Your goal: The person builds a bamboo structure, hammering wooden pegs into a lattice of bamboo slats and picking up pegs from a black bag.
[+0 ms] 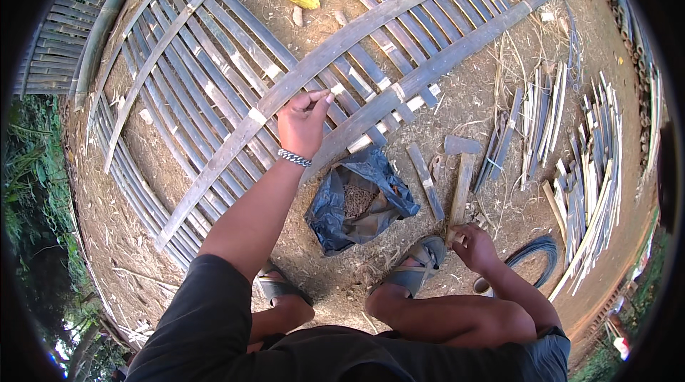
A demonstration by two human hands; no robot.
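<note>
The left hand (307,116), near the middle of the frame, is curled over the bamboo panel (342,34), its grip narrow, with thumb and forefinger brought together just above a slat; whether something tiny is pinched between them I cannot tell. A chain bracelet (294,159) circles that wrist. The panel lies on the ground from the left side of the frame up to the upper right, its many slats crossed by long flat strips. The right hand (474,248), right of centre in the lower half, has its bent fingers at the lower end of the handle of a hammer (464,181); how firmly they close on it I cannot tell. The hammer's head points toward the top of the frame, and a short bamboo piece (426,181) lies to its left. In the centre, below the panel's edge, an open black plastic bag (327,212) holds a heap of small brown pieces (359,200), too small to make out. Bundles of thin bamboo sticks (599,175) lie at the right, near a dark coil (548,248). A yellow leaf (304,1) rests at the top.
</note>
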